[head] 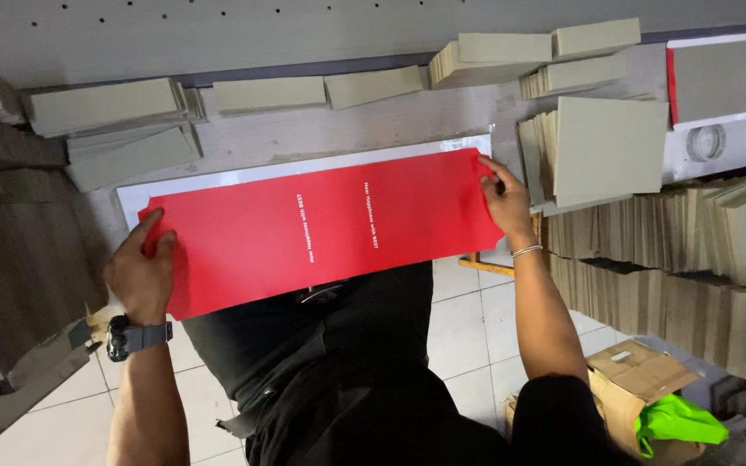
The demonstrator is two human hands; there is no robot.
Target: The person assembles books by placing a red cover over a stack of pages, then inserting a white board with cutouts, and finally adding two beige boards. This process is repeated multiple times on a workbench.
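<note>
A long red sheet (330, 229) with small white print lies across a white board (243, 175) on the workbench. My left hand (142, 269), with a dark watch at the wrist, grips the sheet's left end, thumb on top. Fingers of my right hand (504, 197), a thin bracelet at the wrist, pinch the sheet's right end near its upper corner. The sheet's near edge hangs past the bench over my dark clothing.
Stacks of grey cardboard pieces (110, 108) line the back and left of the bench; more grey boards (608, 148) stand on the right. A roll of tape (706, 142) lies at far right. A cardboard box with green plastic (675, 421) sits on the tiled floor.
</note>
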